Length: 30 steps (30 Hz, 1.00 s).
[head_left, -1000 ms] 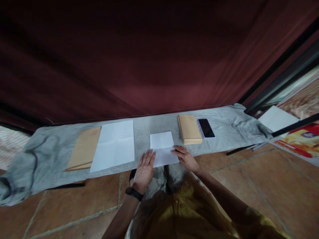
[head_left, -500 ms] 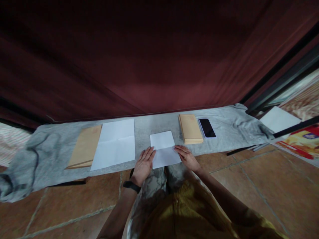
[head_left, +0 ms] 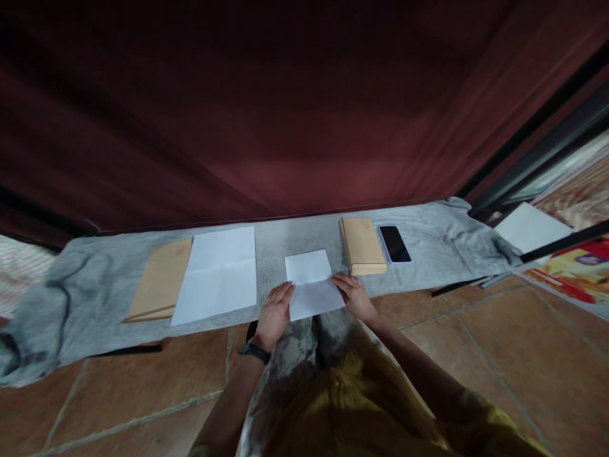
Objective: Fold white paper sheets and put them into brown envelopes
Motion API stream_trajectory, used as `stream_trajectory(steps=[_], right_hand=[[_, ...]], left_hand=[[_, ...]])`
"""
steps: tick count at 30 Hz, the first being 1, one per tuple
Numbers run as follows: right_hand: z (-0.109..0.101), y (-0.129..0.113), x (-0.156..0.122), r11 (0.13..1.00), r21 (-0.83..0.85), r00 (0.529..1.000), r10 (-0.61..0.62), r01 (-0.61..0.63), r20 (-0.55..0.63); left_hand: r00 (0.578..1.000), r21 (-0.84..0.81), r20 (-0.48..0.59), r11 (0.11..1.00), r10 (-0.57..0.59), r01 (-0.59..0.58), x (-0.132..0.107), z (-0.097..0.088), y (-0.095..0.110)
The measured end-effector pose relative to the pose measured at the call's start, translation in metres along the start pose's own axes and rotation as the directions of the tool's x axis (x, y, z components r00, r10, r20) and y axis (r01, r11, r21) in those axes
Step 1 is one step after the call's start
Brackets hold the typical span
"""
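A white sheet of paper [head_left: 309,273] with a crease across its middle lies in front of me, its near part reaching over the bench edge above my lap. My left hand [head_left: 276,314] holds its left edge near the crease, fingers together and thumb along the side. On the opposite edge, my right hand [head_left: 353,296] grips the paper with its fingers laid over the side. Left of my hands rests a larger white paper [head_left: 221,273] with fold lines, partly over brown envelopes [head_left: 159,276]. A stack of brown envelopes [head_left: 365,244] sits beyond my right hand.
A phone [head_left: 394,244] with a dark screen lies right of the envelope stack. Grey cloth [head_left: 438,241] covers the narrow bench. A dark red curtain [head_left: 295,152] hangs behind it. Tiled floor [head_left: 190,374] shows below, and a colourful printed box or bag [head_left: 575,270] is at far right.
My right hand's fingers have curled in more at the paper's right edge, and my left fingers are drawn closer together. The paper stays in nearly the same place.
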State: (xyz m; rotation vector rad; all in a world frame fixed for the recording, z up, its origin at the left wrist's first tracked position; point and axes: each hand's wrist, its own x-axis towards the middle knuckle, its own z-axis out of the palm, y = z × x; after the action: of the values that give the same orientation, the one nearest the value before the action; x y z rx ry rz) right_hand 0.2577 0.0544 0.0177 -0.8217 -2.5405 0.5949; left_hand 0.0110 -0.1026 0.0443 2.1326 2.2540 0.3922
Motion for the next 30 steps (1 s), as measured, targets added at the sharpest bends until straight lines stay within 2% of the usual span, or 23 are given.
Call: stream_trajectory(steps=[6,13,19,25,30], right_hand=[[0.005,0.003,0.004,0.998,0.039,0.998,0.042,-0.040,-0.042],[0.004,0.000,0.003,0.998,0.022,0.998,0.058,-0.057,-0.031],[0.002,-0.005,-0.001,0.998,-0.034,0.998,0.051,-0.052,-0.029],[-0.001,-0.005,-0.004,0.996,-0.060,0.998,-0.061,0.062,0.010],[0.000,-0.002,-0.005,0.996,-0.030,0.996,-0.088,0.088,0.016]], left_hand=[[0.994,0.167,0.105,0.985,0.028,-0.046,-0.002,-0.001,0.007],[0.991,0.269,0.127,0.960,0.047,-0.080,-0.001,0.001,0.012],[0.989,0.232,0.135,0.968,0.068,-0.099,-0.002,-0.002,0.014],[0.983,0.225,0.149,0.965,0.106,-0.138,0.007,-0.014,0.008],[0.975,0.194,0.177,0.966,0.136,-0.171,0.012,-0.019,0.005]])
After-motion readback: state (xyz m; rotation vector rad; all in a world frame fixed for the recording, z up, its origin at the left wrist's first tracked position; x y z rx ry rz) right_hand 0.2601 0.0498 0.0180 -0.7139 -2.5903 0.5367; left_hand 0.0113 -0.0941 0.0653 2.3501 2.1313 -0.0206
